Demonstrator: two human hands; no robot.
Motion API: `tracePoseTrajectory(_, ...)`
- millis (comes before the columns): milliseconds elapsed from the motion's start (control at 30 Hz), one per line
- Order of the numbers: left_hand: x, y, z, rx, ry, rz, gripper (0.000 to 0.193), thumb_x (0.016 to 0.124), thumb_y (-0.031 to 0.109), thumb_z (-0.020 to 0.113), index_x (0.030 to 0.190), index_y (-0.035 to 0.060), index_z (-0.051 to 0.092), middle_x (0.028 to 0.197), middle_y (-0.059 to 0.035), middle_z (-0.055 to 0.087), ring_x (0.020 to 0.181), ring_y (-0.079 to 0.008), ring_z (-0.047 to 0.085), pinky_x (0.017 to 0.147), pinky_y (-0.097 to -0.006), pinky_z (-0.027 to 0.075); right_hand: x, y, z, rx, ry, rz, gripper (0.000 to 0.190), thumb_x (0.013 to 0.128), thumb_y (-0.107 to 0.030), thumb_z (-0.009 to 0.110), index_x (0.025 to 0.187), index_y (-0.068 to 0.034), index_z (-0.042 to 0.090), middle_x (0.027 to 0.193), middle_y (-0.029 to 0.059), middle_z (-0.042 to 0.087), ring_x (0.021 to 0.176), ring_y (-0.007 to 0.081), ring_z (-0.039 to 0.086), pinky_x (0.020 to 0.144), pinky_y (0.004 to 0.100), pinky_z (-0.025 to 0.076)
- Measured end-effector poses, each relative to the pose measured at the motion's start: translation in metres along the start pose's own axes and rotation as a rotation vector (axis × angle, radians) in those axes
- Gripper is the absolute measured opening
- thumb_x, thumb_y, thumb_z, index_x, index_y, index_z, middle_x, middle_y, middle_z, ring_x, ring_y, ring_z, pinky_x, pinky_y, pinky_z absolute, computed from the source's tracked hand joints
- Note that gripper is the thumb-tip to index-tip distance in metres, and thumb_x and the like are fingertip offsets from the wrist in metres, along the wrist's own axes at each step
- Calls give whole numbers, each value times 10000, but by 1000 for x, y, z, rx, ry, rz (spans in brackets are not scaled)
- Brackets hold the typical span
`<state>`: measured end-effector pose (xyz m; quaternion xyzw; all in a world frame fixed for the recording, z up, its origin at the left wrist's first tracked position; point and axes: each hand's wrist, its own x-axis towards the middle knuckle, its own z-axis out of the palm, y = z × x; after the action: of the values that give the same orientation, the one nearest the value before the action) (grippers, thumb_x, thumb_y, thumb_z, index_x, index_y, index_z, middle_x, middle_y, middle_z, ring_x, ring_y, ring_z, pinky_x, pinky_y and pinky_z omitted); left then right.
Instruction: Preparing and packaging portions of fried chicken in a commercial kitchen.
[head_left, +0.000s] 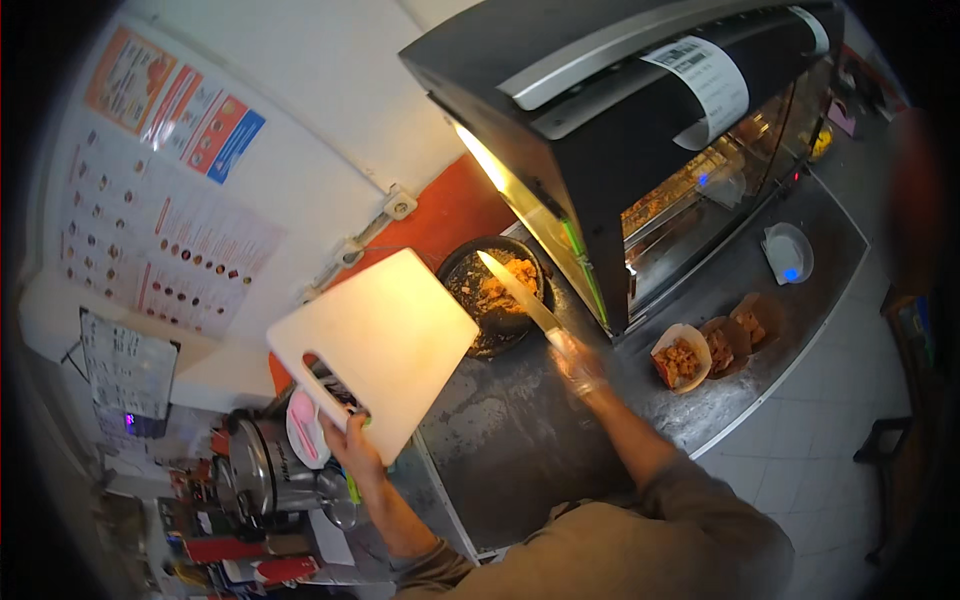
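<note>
My left hand (355, 448) grips a white cutting board (386, 345) by its handle edge, and the board is tilted above the counter. In my right hand (579, 365), which wears a clear plastic glove, is a long kitchen knife (521, 294). Its blade points up and left over a round black pan (450, 271). Chopped, orange-brown food (517, 281) lies in that pan, with crumbs spread around it. The board hides a little of the pan's left side.
A heated display cabinet (592, 172) stands behind the pan. Several paper cups of food, including a white-sided cup (681, 358), sit on the dark counter (525, 442). A clear plastic container (787, 253) is farther right; a large metal pot (259, 465) stands at left.
</note>
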<state>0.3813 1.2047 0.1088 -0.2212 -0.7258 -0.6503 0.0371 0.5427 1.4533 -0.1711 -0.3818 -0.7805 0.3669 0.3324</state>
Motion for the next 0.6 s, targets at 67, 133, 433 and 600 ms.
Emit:
tracePoseTrajectory(67, -6, 6, -14, -88, 113, -116, 474, 770, -21, 528, 1243, -17, 514, 1174, -110, 530, 1055, -208, 518, 874, -315, 459, 45, -3, 33, -128, -90, -44, 393, 872, -292, 641, 1178, -50, 606, 1025, 221, 659, 868, 367, 661, 793, 459, 518)
tracePoseTrajectory(133, -15, -2, -55, -26, 206, -160, 491, 770, -16, 526, 1260, -25, 512, 1204, -120, 532, 1049, -207, 530, 843, -309, 478, 78, -10, 45, -222, -214, -12, 399, 867, -338, 638, 1141, -49, 629, 984, 211, 671, 821, 359, 670, 777, 459, 523)
tracePoseTrajectory(433, -102, 3, -151, 91, 347, -316, 526, 750, 61, 508, 1270, -18, 510, 1244, -127, 515, 1076, -233, 548, 829, -340, 502, 134, 15, 49, -83, -336, -132, 339, 957, -271, 457, 954, -40, 705, 963, 188, 690, 918, 294, 649, 820, 397, 499)
tracePoseTrajectory(600, -114, 19, -145, 247, 329, -419, 551, 744, 69, 546, 1283, -30, 485, 1173, -139, 531, 1004, -247, 540, 845, -355, 462, 128, 101, 87, 515, -267, -67, 361, 858, -7, 503, 1193, -79, 614, 1265, 139, 584, 1113, 288, 574, 959, 364, 450)
